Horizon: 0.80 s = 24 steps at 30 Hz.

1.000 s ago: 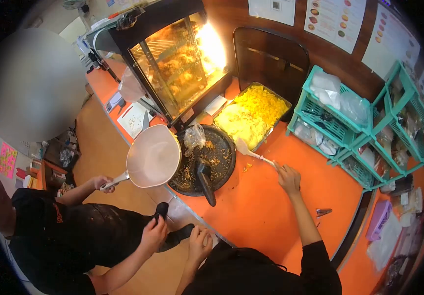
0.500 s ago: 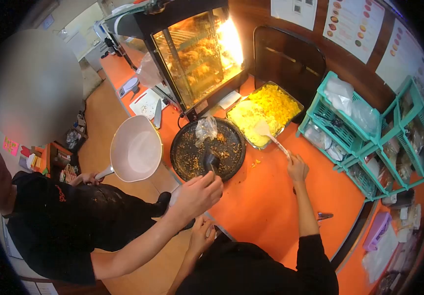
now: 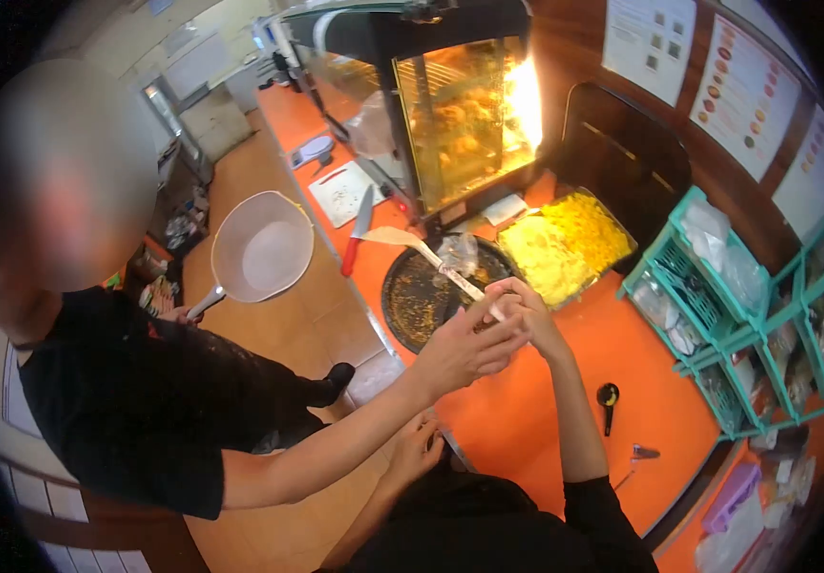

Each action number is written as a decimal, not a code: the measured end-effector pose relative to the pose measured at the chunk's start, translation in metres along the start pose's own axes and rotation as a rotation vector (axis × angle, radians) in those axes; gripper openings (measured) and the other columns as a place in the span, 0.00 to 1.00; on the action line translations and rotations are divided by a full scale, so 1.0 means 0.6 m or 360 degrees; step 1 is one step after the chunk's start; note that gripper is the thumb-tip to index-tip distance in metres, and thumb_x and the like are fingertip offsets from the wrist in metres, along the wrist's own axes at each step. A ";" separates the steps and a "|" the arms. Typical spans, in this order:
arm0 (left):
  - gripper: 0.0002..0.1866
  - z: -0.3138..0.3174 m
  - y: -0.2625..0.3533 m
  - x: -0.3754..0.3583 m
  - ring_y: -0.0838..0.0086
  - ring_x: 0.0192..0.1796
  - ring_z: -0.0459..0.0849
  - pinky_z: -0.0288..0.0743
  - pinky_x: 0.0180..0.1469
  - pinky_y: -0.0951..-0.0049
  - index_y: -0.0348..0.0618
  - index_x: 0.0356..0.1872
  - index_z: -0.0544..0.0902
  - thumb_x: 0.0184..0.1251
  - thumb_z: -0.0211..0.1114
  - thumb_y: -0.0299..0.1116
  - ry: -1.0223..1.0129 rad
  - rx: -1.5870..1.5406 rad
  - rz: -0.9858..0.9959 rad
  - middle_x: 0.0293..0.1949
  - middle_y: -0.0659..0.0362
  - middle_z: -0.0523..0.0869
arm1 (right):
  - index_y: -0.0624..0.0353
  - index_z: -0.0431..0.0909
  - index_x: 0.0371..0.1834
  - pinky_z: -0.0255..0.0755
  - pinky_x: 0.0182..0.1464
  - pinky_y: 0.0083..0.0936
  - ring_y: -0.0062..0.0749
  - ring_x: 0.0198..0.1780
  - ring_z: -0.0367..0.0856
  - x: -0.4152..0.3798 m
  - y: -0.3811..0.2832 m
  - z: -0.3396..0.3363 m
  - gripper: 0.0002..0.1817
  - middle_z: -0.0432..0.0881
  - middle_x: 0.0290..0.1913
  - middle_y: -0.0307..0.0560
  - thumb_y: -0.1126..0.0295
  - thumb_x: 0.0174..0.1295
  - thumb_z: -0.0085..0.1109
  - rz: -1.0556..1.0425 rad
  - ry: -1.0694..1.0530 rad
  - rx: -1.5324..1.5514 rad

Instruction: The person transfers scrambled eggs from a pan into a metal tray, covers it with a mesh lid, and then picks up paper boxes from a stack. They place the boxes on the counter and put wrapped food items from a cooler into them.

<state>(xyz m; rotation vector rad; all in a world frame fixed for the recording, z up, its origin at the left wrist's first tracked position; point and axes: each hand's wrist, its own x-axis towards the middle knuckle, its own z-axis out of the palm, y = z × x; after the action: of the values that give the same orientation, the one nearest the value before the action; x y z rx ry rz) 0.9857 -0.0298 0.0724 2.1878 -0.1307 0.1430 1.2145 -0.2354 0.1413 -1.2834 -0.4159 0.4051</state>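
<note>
My right hand (image 3: 527,310) is closed round the handle end of a pale spatula (image 3: 396,236), held above the counter. A co-worker's hand (image 3: 474,346) overlaps the same handle, its fingers close against mine. Beneath the spatula is a round black pan (image 3: 404,329) with brown crumbs and a crumpled clear plastic bag (image 3: 458,254). Beside it stands a rectangular tray (image 3: 633,250) filled with yellow food (image 3: 565,241). Down by the counter's near edge my left hand (image 3: 417,449) has its fingers curled; what they hold, if anything, is hidden.
The co-worker's other hand holds a pale deep pan (image 3: 264,246) over the floor. A red-handled knife (image 3: 357,229) and white cutting board (image 3: 346,194) lie by the glowing food warmer (image 3: 464,124). Green baskets (image 3: 708,277) stand right, near a small black-and-yellow tool (image 3: 607,406).
My right hand has lifted the spatula out of the yellow food and brought it left over the round pan. The co-worker's hand has moved from the pan to the spatula handle.
</note>
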 end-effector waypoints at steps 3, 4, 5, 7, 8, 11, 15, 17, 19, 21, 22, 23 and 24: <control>0.07 -0.004 -0.009 -0.008 0.62 0.38 0.77 0.72 0.41 0.68 0.37 0.38 0.79 0.58 0.58 0.22 0.0093 -0.0054 0.0048 0.35 0.52 0.74 | 0.61 0.70 0.52 0.73 0.39 0.17 0.20 0.40 0.77 0.048 0.028 0.043 0.15 0.79 0.40 0.40 0.78 0.62 0.49 -0.0138 -0.0092 0.0090; 0.07 -0.006 -0.015 -0.013 0.64 0.37 0.78 0.72 0.39 0.69 0.37 0.38 0.79 0.59 0.57 0.22 0.0130 -0.0068 0.0061 0.35 0.53 0.74 | 0.62 0.70 0.52 0.73 0.38 0.17 0.20 0.41 0.78 0.060 0.050 0.061 0.15 0.79 0.42 0.41 0.79 0.61 0.49 -0.0106 -0.0092 0.0314; 0.07 -0.010 -0.021 -0.019 0.64 0.39 0.78 0.72 0.39 0.69 0.37 0.38 0.79 0.58 0.57 0.22 0.0133 -0.0046 0.0053 0.36 0.53 0.74 | 0.61 0.69 0.53 0.72 0.36 0.14 0.19 0.41 0.78 0.064 0.060 0.064 0.15 0.79 0.41 0.40 0.78 0.62 0.50 -0.0140 -0.0037 -0.0046; 0.07 -0.016 -0.030 -0.032 0.64 0.40 0.78 0.72 0.40 0.69 0.37 0.38 0.79 0.58 0.57 0.22 0.0110 -0.0129 -0.0022 0.36 0.54 0.74 | 0.61 0.70 0.50 0.71 0.35 0.13 0.18 0.39 0.77 0.070 0.063 0.097 0.12 0.79 0.39 0.39 0.76 0.64 0.49 -0.0045 0.0018 0.0173; 0.08 -0.023 -0.033 -0.032 0.64 0.40 0.77 0.72 0.41 0.69 0.37 0.38 0.80 0.58 0.56 0.22 0.0111 -0.0160 -0.0058 0.37 0.54 0.74 | 0.60 0.70 0.49 0.70 0.34 0.12 0.17 0.38 0.77 0.080 0.062 0.117 0.10 0.79 0.39 0.38 0.76 0.64 0.49 0.0005 0.0030 0.0287; 0.09 -0.036 -0.036 -0.031 0.62 0.40 0.76 0.71 0.44 0.68 0.37 0.38 0.79 0.57 0.55 0.22 0.0212 -0.0041 0.0037 0.37 0.53 0.72 | 0.61 0.71 0.43 0.70 0.39 0.15 0.18 0.38 0.76 0.104 0.067 0.154 0.05 0.80 0.38 0.41 0.73 0.69 0.47 -0.0036 -0.0072 0.0227; 0.09 -0.045 -0.029 -0.026 0.60 0.40 0.75 0.70 0.43 0.66 0.36 0.38 0.79 0.55 0.56 0.22 0.0212 -0.0110 -0.0033 0.36 0.52 0.72 | 0.61 0.71 0.38 0.68 0.33 0.16 0.18 0.30 0.75 0.104 0.056 0.185 0.08 0.81 0.33 0.41 0.67 0.69 0.50 -0.0274 -0.0002 -0.0116; 0.09 -0.043 -0.032 -0.026 0.60 0.40 0.75 0.70 0.42 0.66 0.37 0.37 0.79 0.55 0.57 0.22 0.0240 -0.0042 -0.0055 0.36 0.52 0.72 | 0.61 0.73 0.37 0.67 0.32 0.16 0.18 0.29 0.75 0.074 0.061 0.163 0.08 0.81 0.33 0.41 0.67 0.69 0.51 -0.0251 0.0110 -0.0155; 0.09 -0.038 -0.059 -0.039 0.59 0.39 0.75 0.70 0.41 0.66 0.37 0.37 0.80 0.54 0.58 0.22 0.0246 0.0110 -0.0037 0.35 0.52 0.73 | 0.61 0.75 0.34 0.68 0.31 0.15 0.18 0.27 0.75 0.029 0.082 0.123 0.10 0.80 0.30 0.40 0.66 0.69 0.51 -0.0165 0.0297 -0.0213; 0.08 -0.041 -0.063 -0.049 0.60 0.39 0.75 0.70 0.41 0.65 0.38 0.35 0.81 0.52 0.60 0.22 0.0294 0.0008 -0.0034 0.33 0.53 0.74 | 0.61 0.76 0.32 0.68 0.30 0.15 0.17 0.27 0.75 -0.010 0.142 0.046 0.09 0.80 0.28 0.39 0.67 0.68 0.52 -0.0071 0.0612 -0.0264; 0.08 -0.045 -0.070 -0.051 0.61 0.38 0.76 0.71 0.41 0.66 0.38 0.35 0.81 0.51 0.60 0.21 0.0312 0.0025 -0.0018 0.33 0.53 0.74 | 0.61 0.76 0.31 0.68 0.30 0.14 0.17 0.26 0.75 -0.045 0.184 0.000 0.09 0.79 0.27 0.39 0.68 0.67 0.53 -0.0008 0.0836 -0.0295; 0.08 -0.049 -0.077 -0.056 0.62 0.37 0.76 0.71 0.40 0.67 0.38 0.34 0.82 0.50 0.61 0.21 0.0307 0.0030 -0.0011 0.32 0.53 0.74 | 0.62 0.76 0.31 0.69 0.30 0.17 0.20 0.27 0.76 -0.077 0.231 -0.049 0.07 0.79 0.26 0.40 0.69 0.64 0.55 0.0000 0.1065 -0.0373; 0.08 -0.043 -0.096 -0.073 0.64 0.36 0.77 0.72 0.38 0.68 0.37 0.33 0.82 0.51 0.60 0.20 0.0285 0.0055 -0.0146 0.32 0.54 0.75 | 0.62 0.76 0.31 0.70 0.31 0.19 0.24 0.27 0.78 -0.104 0.274 -0.105 0.06 0.79 0.24 0.41 0.71 0.61 0.57 0.0007 0.1281 -0.0460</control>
<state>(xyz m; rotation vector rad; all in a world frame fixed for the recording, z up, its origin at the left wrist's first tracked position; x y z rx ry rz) 0.9494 0.0265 0.0346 2.1995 0.0729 0.2899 1.1836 -0.2808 -0.0375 -1.6058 0.2210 -0.1924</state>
